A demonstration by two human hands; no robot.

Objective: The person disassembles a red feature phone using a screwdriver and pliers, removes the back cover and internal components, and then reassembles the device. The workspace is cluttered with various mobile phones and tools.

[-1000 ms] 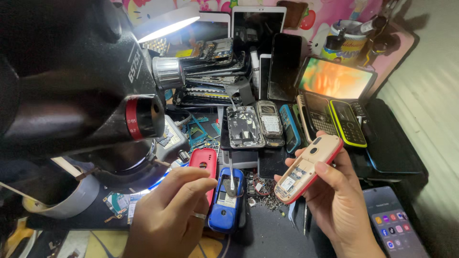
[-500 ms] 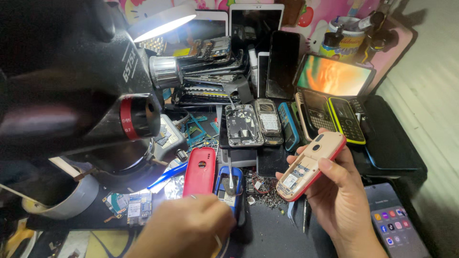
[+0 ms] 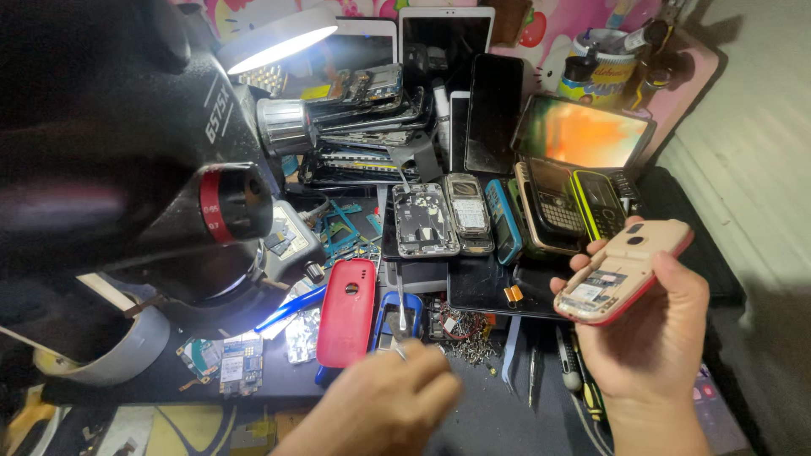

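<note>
2 hands: right hand (image 3: 655, 338) grips a pink phone (image 3: 623, 270); left hand (image 3: 380, 405) pinches silver tweezers (image 3: 401, 308) beside a red cover (image 3: 347, 311).

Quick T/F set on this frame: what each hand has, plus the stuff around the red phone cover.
1. The right hand holds a pink phone with its back open. True.
2. The left hand holds a blue screwdriver. False: it holds a thin metal tool above the blue phone.
3. The red phone cover lies left of the blue phone. True.
4. The lamp is off. False: it is lit.
</note>
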